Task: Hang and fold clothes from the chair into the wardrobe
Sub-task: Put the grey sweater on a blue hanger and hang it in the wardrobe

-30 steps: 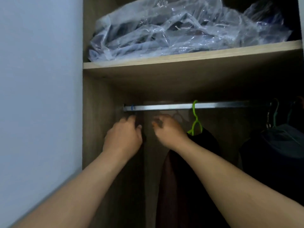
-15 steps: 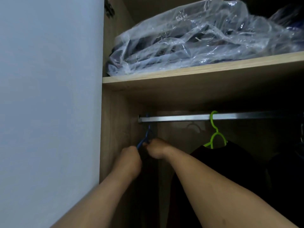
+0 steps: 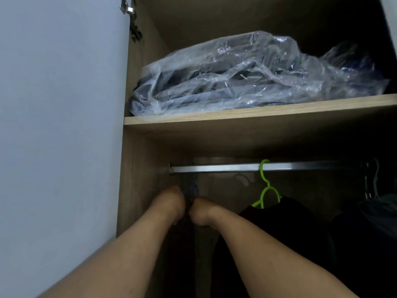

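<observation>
Both hands, left [image 3: 169, 203] and right [image 3: 202, 211], curl close together at a dark garment under the blue hanger [image 3: 193, 188]; exact hold unclear. Risk: tugging could unhook it from the rail [image 3: 214, 168]

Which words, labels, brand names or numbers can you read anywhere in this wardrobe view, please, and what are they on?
None can be read.
Clear plastic bag on the shelf: no legible print, only creases and glare.
Green hanger and metal rail: no markings visible.
Hinge at the top: no stamp legible.
</observation>
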